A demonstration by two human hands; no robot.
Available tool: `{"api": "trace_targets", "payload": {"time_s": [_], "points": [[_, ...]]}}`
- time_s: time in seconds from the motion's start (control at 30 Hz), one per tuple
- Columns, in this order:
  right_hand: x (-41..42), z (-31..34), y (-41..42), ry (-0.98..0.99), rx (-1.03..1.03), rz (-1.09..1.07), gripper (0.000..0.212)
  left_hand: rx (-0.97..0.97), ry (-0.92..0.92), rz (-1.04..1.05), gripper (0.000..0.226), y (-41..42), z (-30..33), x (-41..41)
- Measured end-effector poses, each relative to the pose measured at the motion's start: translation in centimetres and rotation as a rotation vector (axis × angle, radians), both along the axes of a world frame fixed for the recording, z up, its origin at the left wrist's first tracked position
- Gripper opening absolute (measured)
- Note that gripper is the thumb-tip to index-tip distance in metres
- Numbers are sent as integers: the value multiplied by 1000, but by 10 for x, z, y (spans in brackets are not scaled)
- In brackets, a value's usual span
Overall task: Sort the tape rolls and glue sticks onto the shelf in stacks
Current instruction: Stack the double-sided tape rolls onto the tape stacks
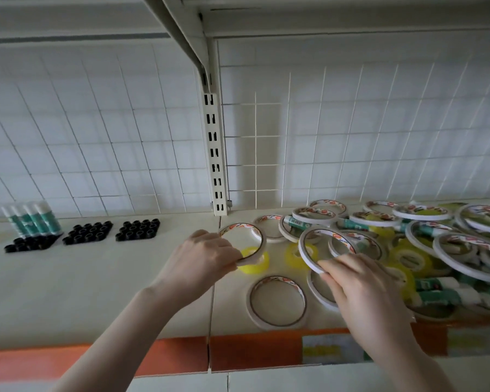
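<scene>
Each grip is holding one tape ring: left hand [201, 256] pinching beige ring [245, 243], right hand [362, 292] pinching white ring [309, 254]; four glue sticks [31, 219] are standing upright.

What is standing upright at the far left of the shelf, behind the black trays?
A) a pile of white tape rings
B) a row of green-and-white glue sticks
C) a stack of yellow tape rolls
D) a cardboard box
B: a row of green-and-white glue sticks stands upright against the grid wall, just behind the leftmost of the black trays.
</scene>
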State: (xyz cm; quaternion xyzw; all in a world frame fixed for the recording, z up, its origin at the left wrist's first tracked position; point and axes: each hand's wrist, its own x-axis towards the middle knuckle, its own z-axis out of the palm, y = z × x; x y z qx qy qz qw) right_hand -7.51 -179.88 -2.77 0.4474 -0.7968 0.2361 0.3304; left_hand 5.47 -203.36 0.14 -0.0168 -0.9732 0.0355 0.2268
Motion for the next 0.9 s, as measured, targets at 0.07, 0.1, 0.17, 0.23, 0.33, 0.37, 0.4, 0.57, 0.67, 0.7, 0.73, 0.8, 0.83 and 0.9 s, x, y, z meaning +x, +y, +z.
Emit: {"api": "trace_targets", "payload": {"time_s": [0.07, 0.1, 0.17, 0.23, 0.33, 0.37, 0.4, 0.57, 0.67, 0.7, 0.73, 0.8, 0.83, 0.9], "points": [[1, 0, -7, -15, 7, 33, 18, 4, 29, 62, 17, -1, 2, 13], [3, 0, -11, -14, 10, 54, 17, 9, 41, 94, 21, -2, 2, 21], [7, -1, -21, -6, 9, 96, 15, 20, 54, 163, 21, -4, 4, 40], [14, -1, -33, -1, -4, 143, 13, 35, 72, 220, 13, -5, 5, 62], [31, -3, -57, 27, -51, 202, 6, 56, 91, 291, 16, -12, 7, 98], [37, -3, -65, 34, -58, 220, 15, 59, 97, 316, 18, -16, 7, 111], [45, -3, -74, 45, -57, 242, 20, 61, 107, 339, 17, -21, 7, 123], [99, 4, -124, 67, -38, 340, 23, 98, 188, 440, 22, -50, 6, 189], [141, 7, -162, 61, -31, 388, 21, 157, 230, 467, 18, -76, 6, 233], [157, 8, -175, 60, -27, 395, 21, 171, 237, 473, 17, -86, 6, 249], [173, 9, -189, 58, -28, 405, 18, 181, 239, 479, 17, -98, 6, 266], [205, 11, -218, 57, -36, 419, 9, 189, 239, 493, 15, -123, 5, 302], [221, 12, -233, 57, -36, 426, 7, 188, 239, 502, 14, -136, 5, 319], [252, 13, -261, 55, -34, 447, 6, 185, 250, 516, 12, -160, 6, 353]]}}
